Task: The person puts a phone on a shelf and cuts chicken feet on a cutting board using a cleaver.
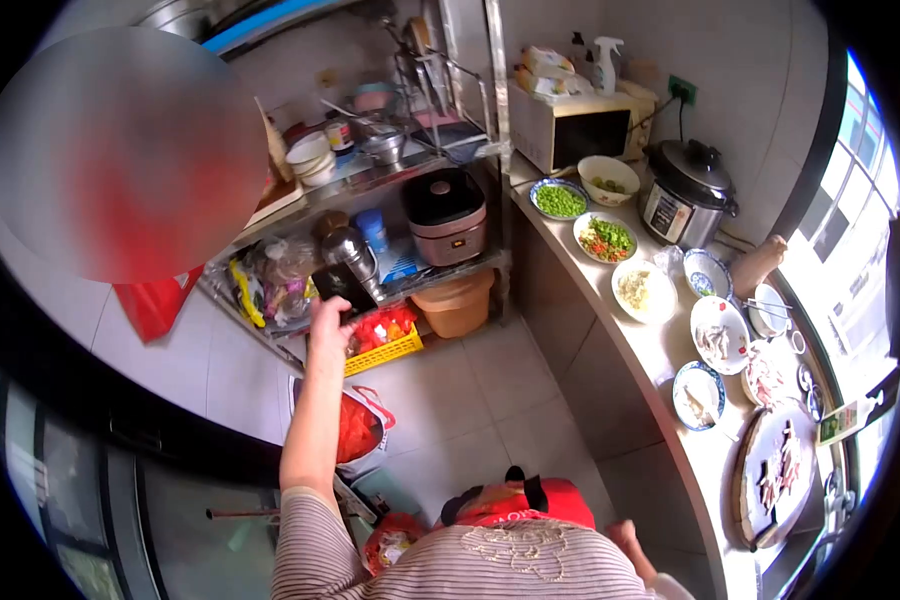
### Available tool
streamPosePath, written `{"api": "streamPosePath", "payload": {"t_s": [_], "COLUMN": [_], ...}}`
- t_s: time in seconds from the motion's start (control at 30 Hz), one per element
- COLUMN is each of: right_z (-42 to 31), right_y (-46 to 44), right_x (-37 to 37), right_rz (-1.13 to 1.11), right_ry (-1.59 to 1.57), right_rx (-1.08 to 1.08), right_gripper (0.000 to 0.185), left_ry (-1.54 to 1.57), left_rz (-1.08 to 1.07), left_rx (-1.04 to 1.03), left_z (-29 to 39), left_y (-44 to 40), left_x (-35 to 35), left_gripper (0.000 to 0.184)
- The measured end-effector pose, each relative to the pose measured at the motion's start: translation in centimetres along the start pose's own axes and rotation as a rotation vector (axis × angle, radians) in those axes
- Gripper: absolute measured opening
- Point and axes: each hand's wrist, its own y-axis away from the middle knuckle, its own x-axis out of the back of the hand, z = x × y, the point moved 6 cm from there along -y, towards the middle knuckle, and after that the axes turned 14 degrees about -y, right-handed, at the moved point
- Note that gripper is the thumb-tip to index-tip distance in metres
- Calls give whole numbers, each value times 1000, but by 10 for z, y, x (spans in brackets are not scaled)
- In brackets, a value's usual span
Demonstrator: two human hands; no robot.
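Left edge: in my head view a blurred oval covers the upper part; under it I see a red thing (155,308), too cut off for me to name
Lower shelf, left: bagged goods (282,265) crowd together, and a steel flask (348,252) stands near a blue container (372,228)
Left hand (328,322): I see it stretched out to the lower shelf, fingers apart, at the bottom edge of a dark flat thing (348,286); whether it grips that thing or only overlaps it in my view, I cannot tell
Yellow basket (385,352): on the floor below the shelf, red bags (390,325) inside
Rice cooker (445,215): pink and black, to the right of the flask, a brown tub (457,305) beneath its shelf
Microwave (580,135): at the counter's far end, a spray bottle (606,65) on top
Right hand (630,548): low beside the body, near the counter (708,480); I cannot tell how its fingers stand or if they hold anything
Counter dishes: 3 in a row, with peas (560,202), chopped green and red pieces (607,240) and pale bits (642,290)
Pressure cooker (688,190): behind those dishes, lid on
Round board (762,430): near the window, cut strips (782,460) on it
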Motion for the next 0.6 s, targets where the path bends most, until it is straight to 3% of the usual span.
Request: {"api": "streamPosePath", "payload": {"t_s": [0.03, 0.07, 0.1, 0.17, 0.27, 0.3, 0.4, 0.47, 0.53, 0.57, 0.6], "right_z": [-36, -69, -29, -94, -91, -116, -122, -135, -151, -82, -65], "right_y": [24, -104, -90, -126, -139, -114, -80, -56, -28, -59, -83], "right_x": [-2, 60, 54, 60, 40, 47, 41, 37, 20, -24, -49], "right_rz": [-49, -45, 89, 90, 199, 177, 255, 182, 175, 60, -87], "right_ry": [-146, -94, -161, -349, -401, -510, -547, -391, -526, -286, -97], "right_rx": [-232, -195, -66, -79, -8, -173, -396, -497, -569, -583, -334], "right_gripper": [30, 35, 28, 44, 34, 38, 39, 40, 38, 32, 31], "left_ry": [-25, -75, -122, -128, -62, -29, 39, 28, -76, -119, -165], "left_rz": [-43, -39, -64, -37, -150, -140, -207, -210, -161, -136, -87], "left_rx": [-28, -16, 14, -98, -188, -176, -130, -129, -122, -128, -147], "left_z": [11, 30, 9, 50, 62, 67, 72, 66, 65, 71, 73], "left_y": [-11, -78, -86, -133, -223, -239, -297, -333, -346, -352, -357], "left_x": [15, -75, -67, -87, -92, -100, -111, -109, -106, -109, -108], "left_gripper": [52, 54, 56, 61, 61, 57, 49, 50, 48, 47, 45]}}
